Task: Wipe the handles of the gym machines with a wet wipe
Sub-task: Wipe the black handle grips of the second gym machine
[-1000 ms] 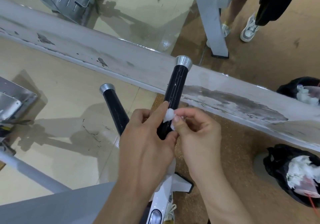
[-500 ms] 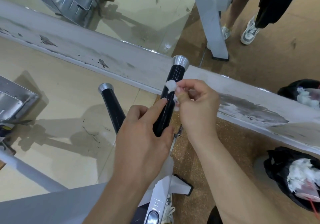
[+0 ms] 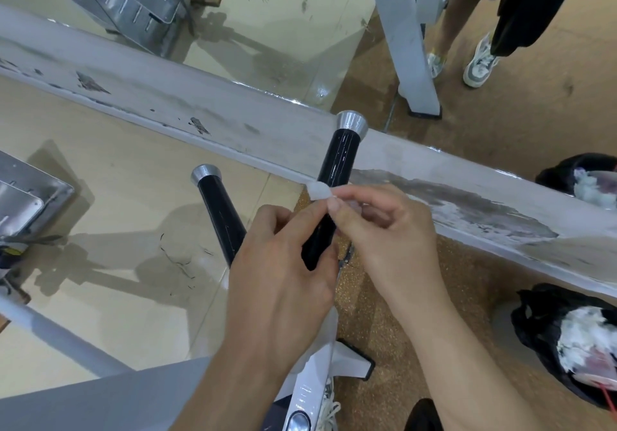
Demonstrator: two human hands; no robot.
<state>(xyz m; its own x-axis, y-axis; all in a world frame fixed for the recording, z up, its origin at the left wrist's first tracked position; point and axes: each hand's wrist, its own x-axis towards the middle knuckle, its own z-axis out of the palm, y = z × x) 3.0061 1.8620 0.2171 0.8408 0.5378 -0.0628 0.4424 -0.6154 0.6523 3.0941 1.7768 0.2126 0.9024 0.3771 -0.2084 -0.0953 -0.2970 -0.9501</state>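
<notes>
The left hand (image 3: pixel 283 280) has its fingers curled round the lower part of the black handle (image 3: pixel 338 163); the right hand (image 3: pixel 384 230) pinches the white wipe (image 3: pixel 319 191) between thumb and forefinger; the wipe touches the handle just above the left fingertips; a second handle (image 3: pixel 217 207) stands left of the left knuckles.

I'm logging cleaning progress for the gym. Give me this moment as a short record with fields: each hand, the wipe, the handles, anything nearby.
left hand: grips the lower part of the black handle
right hand: pinches the wet wipe
wipe position: against the handle's middle, below its silver cap
second handle: to the left, untouched
nearby: black bag holding white wads, lower right
</notes>
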